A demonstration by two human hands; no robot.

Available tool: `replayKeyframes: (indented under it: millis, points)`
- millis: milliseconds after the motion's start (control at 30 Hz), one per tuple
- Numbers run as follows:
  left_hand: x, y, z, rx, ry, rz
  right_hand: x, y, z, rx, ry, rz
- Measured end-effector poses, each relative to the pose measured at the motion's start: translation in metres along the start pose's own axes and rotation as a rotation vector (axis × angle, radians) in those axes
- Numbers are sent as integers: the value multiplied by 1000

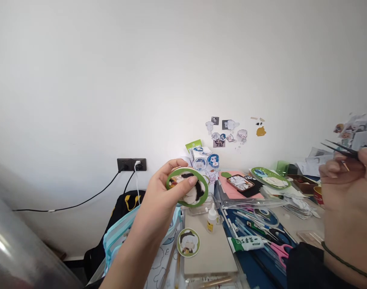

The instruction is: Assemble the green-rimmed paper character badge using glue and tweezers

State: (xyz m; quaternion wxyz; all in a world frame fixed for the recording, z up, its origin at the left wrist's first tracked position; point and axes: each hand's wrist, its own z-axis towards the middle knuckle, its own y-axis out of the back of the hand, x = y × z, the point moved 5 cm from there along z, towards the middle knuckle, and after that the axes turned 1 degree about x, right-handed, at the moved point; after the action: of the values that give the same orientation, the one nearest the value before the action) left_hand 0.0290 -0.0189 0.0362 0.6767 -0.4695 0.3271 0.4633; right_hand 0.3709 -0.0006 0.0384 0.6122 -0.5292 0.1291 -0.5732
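My left hand (164, 196) is raised above the desk, its fingers and thumb closed on a round green-rimmed badge (188, 186) with a cartoon figure on it. My right hand (349, 200) is at the right edge, fingers pinched on black tweezers (340, 148) that point up and left. A second round badge (188, 242) with a similar figure lies flat on a beige board (210, 253) below the left hand. A small glue bottle (212, 218) stands beside it.
The desk holds pink scissors (280, 251), pens, a green plate (269, 177), a tray of paper cutouts (240, 182) and stacked papers. Stickers (225, 132) are on the white wall. A wall socket (131, 164) with cables and a light blue bag (117, 237) are at the left.
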Motion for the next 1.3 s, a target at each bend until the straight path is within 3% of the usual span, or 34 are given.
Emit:
replayKeyframes:
  millis: [200,333,433,567,767,1000,1133,1300]
  points:
    - [4,1,1,-30,32,-18,7,-32,-32,183,203,-189]
    - [2,2,0,-24,23,-31,8,-36,-55,420,252,-389]
    - [1,1,-1,-8,24,-22,2,-17,-64,547,235,-553]
    - [2,-2,-2,-3,10,-22,-16,17,-77,646,97,-699]
    - [5,-9,-2,4,-27,28,-21,51,-108,703,-68,-743]
    - [0,-16,-9,1,-197,226,-14,72,-118,698,-100,-720]
    - [-4,-20,-14,101,-436,292,-4,50,-114,653,-64,-603]
    - [-11,-15,-20,98,-638,319,25,-35,-109,846,117,-232]
